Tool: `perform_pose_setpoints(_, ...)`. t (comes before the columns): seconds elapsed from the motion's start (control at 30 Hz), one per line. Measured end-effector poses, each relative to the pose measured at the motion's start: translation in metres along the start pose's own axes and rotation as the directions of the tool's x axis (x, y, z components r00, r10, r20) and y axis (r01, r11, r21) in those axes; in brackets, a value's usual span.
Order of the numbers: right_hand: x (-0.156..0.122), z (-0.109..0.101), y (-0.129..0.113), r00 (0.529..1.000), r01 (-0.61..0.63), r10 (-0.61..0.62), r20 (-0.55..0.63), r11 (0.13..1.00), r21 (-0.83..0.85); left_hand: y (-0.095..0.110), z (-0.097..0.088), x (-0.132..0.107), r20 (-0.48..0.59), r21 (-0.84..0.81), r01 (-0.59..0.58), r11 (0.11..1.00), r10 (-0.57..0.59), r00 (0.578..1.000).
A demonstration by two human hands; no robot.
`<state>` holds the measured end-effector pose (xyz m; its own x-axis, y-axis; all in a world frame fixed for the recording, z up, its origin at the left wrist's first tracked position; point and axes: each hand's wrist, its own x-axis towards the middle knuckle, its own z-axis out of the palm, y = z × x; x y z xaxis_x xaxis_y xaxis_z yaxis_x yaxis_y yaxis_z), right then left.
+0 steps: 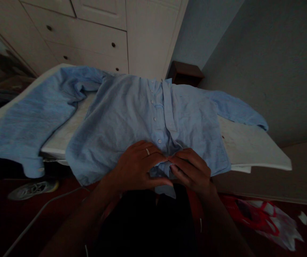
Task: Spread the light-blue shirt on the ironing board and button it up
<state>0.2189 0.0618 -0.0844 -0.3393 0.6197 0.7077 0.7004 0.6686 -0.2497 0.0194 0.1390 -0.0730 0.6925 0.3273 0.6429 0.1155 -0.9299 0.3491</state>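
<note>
A light blue button-up shirt [121,110] lies spread across a pale ironing board [249,142], its sleeves stretched out to the left and right. Down its middle runs a row of white buttons, beside the other front edge, which is partly folded over. My left hand [139,164], with a ring on one finger, pinches the lower part of the button front. Close against it, my right hand [190,167] grips the shirt's front edge with bent fingers. The fingertips of both hands meet at the cloth, and what lies between them is hidden. The shirt's lower end hangs over the board's near edge.
White drawers [89,35] stand behind the board, with a small brown box-like piece [187,73] by the wall. On the red floor are a shoe [34,189], a pale cable [43,210] and a red and white plastic bag [271,217].
</note>
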Motion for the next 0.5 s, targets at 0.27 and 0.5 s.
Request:
perform_pose_setpoints(0.27,0.008,-0.009,-0.003,0.997,-0.035,0.035,0.066,0.999,0.006,0.0,0.004,-0.001,-0.013,-0.01,0.07,0.998,-0.07,0.997)
perform_pose_setpoints(0.5,0.016,-0.014,-0.009,0.992,-0.091,0.093,0.081,0.995,-0.028,-0.002,0.002,0.0,-0.053,-0.134,0.133,0.982,-0.141,0.989)
